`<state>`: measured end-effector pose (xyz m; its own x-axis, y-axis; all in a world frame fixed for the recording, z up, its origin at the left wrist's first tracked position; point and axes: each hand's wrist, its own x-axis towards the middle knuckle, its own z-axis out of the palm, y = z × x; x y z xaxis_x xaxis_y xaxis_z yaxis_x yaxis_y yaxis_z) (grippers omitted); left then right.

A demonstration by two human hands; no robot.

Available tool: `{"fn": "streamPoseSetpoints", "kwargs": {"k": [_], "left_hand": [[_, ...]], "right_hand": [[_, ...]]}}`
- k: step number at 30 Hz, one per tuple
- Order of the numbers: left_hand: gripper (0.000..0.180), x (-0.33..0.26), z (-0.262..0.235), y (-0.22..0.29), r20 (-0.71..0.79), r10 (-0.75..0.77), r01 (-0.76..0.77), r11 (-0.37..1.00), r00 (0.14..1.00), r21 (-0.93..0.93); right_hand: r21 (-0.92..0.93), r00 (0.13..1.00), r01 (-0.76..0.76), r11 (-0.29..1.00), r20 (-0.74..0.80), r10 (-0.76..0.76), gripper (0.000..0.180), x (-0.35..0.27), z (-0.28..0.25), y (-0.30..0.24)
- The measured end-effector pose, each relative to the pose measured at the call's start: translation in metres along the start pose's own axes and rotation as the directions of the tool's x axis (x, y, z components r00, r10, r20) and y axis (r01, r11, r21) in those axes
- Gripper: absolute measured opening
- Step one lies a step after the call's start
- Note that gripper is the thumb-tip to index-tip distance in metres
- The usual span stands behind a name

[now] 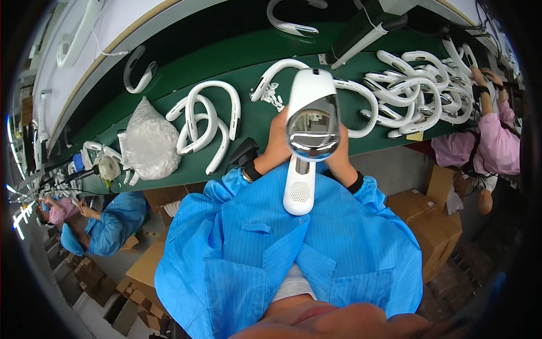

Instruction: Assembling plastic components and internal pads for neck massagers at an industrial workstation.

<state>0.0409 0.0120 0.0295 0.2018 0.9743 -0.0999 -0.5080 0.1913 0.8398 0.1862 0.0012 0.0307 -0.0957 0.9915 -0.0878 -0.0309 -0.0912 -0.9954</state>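
I hold a white U-shaped neckband piece (309,90) up close to the camera, in front of my blue smock. One end shows a shiny silver mirror-like panel (312,127); the lower end has a perforated grille (299,194). My left hand (275,144) grips it from the left side and my right hand (341,157) from the right, both partly hidden behind the piece. Both wrists wear black bands.
A green belt (257,116) carries several white neckbands (206,121), with a heap (415,90) at the right. A clear bag of small parts (149,144) lies at the left. A person in pink (497,144) works at the right, others at lower left. Cardboard boxes (432,223) stand below.
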Motion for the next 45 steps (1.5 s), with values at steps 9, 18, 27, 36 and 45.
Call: {"fn": "streamPoseSetpoints", "kwargs": {"k": [9, 18, 27, 36, 45], "left_hand": [[0.034, 0.004, -0.002, -0.007, 0.069, 0.238, -0.245, 0.873, 0.969, 0.422], [0.031, 0.007, -0.013, -0.012, -0.044, -0.227, 0.224, 0.972, 0.973, -0.075], [0.036, -0.002, -0.034, -0.011, -0.138, -0.127, 0.179, 0.855, 0.982, 0.486], [0.032, 0.001, -0.010, 0.005, -0.162, -0.030, 0.054, 0.988, 0.986, 0.146], [0.024, 0.028, -0.045, -0.035, -0.298, -0.185, 0.131, 0.973, 0.936, -0.191]], "right_hand": [[0.021, 0.993, 0.065, 0.998, -0.104, -0.063, 0.030, 0.005, 0.010, -0.006], [0.117, 0.998, -0.067, 0.991, 0.008, 0.066, 0.037, 0.012, 0.008, 0.007], [0.022, 0.999, 0.050, 0.999, -0.003, -0.049, 0.039, 0.018, 0.021, -0.009], [0.157, 0.999, 0.028, 0.987, -0.043, -0.022, 0.028, 0.021, 0.033, -0.011], [0.109, 0.995, -0.088, 0.990, -0.031, 0.092, 0.022, 0.059, 0.047, 0.053]]}}
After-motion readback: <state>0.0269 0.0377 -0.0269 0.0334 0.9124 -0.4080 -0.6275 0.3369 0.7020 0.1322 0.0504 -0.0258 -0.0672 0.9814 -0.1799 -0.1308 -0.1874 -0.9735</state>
